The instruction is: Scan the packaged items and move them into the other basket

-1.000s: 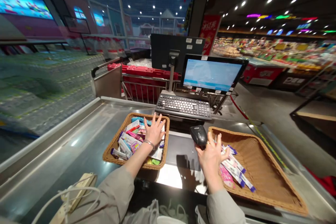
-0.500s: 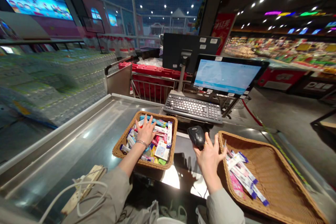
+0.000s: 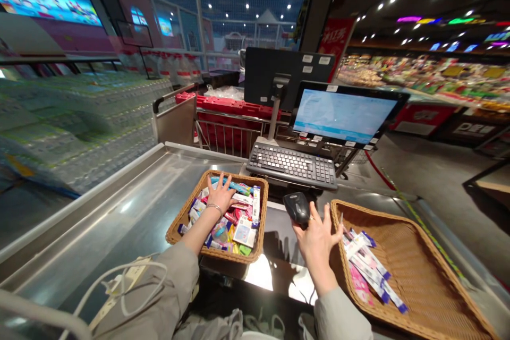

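Small packets [image 3: 233,218] fill a wicker basket [image 3: 263,207] on the metal bench [image 3: 135,207], right under the person's left hand [image 3: 220,196]. That hand is spread wide, palm down, its fingertips over the far left part of the pile; whether they press on anything I can't tell. Nearer the person than those fingers, a white box [image 3: 244,230] sits among the packets, and a slim white-and-blue packet [image 3: 255,206] lies along the right wall. Well apart from the left, the right hand [image 3: 316,239] holds a black scanner [image 3: 296,207] by its thumb side, the rest of its fingers splayed; the actual grip is hidden. Just beside those fingers stands a larger basket [image 3: 418,255], where a few long packets [image 3: 368,263] lie against the side nearest the hand. Between and beyond both hands sits a keyboard [image 3: 292,164].
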